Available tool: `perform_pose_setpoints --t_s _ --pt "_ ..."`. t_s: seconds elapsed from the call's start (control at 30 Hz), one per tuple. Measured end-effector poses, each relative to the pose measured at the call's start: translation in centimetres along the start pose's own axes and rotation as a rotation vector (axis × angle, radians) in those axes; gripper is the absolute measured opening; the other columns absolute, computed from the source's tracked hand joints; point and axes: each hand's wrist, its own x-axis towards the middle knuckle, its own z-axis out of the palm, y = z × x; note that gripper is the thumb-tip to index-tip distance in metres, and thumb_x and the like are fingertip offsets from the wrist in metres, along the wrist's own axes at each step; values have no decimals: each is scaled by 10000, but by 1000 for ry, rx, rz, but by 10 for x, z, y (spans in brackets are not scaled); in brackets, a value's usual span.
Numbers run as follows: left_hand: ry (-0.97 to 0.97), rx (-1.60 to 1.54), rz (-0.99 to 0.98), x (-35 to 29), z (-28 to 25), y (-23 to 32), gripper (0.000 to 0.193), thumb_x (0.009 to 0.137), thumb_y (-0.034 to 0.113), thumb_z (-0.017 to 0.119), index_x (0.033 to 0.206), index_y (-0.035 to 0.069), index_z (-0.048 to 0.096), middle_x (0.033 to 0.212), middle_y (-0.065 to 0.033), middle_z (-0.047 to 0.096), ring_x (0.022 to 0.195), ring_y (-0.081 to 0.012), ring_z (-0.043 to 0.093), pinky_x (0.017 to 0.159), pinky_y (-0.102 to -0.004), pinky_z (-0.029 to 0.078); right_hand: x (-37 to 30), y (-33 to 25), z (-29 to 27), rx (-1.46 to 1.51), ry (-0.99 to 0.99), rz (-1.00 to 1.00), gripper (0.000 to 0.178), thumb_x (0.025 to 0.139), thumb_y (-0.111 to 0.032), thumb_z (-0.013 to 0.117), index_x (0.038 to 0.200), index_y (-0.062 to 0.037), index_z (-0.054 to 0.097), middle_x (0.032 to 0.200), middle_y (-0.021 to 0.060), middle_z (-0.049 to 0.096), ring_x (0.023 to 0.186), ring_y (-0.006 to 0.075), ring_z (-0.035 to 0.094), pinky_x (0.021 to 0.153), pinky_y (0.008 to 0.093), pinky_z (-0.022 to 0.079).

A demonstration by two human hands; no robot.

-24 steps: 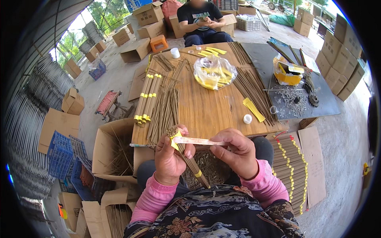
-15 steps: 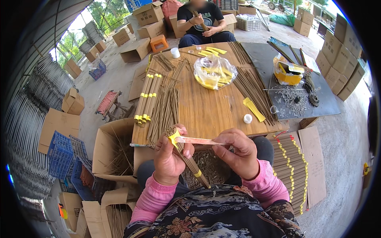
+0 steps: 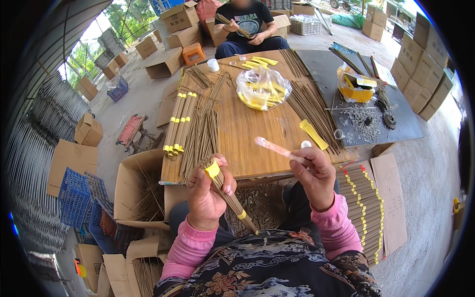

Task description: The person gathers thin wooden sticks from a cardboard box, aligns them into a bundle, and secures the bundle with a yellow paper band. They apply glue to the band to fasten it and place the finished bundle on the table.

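Observation:
My left hand (image 3: 205,200) is closed around a bundle of thin brown incense sticks (image 3: 228,200), tilted with its lower end toward my lap. One yellow paper band (image 3: 213,170) wraps the bundle's upper end by my thumb, and a second yellow band (image 3: 242,215) sits lower down. Between the thumb and fingers of my right hand (image 3: 316,179) is a flat, pinkish, translucent strip (image 3: 274,147), its whitish tip pointing up and left. The strip is apart from the bundle, over the table's near side. A small white pot (image 3: 306,144) stands partly hidden behind my right fingers.
The wooden table (image 3: 247,158) bears banded bundles (image 3: 181,121), loose sticks (image 3: 202,138), a plastic bag of yellow strips (image 3: 263,89) and a white jar (image 3: 213,65). A grey board (image 3: 408,126) adjoins it at right. Cardboard boxes (image 3: 141,185) flank me; a co-worker (image 3: 247,24) sits opposite, holding sticks.
My right hand has drawn the strip away from the yellow band, moving right and up. The band's flared end now lies against the bundle. My left hand still grips the sticks.

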Motion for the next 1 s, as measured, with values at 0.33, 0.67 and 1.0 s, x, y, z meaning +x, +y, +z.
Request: perform_pose_setpoints --t_s 0.33,0.67,1.0 --pt "74 180 -9 9 9 -17 328 850 305 561 944 -10 552 934 -91 506 543 -139 487 464 -246 383 1 163 -69 -656 238 260 139 720 -108 621 837 -35 598 806 148 597 783 295 575 682 356 456" --pt "96 371 -4 13 7 -34 299 870 279 537 934 -13 534 923 -94 498 556 -128 478 470 -239 393 1 172 -62 -857 192 267 154 719 -142 612 847 -57 615 829 135 592 791 301 573 690 363 456" --pt "131 543 18 3 20 -33 309 845 252 587 973 -26 544 871 -51 532 661 -103 509 561 -207 414 7 1 6 -157 -177 -83 601 668 -335 738 1110 -5 499 1111 180 490 1059 319 467 899 375 374"
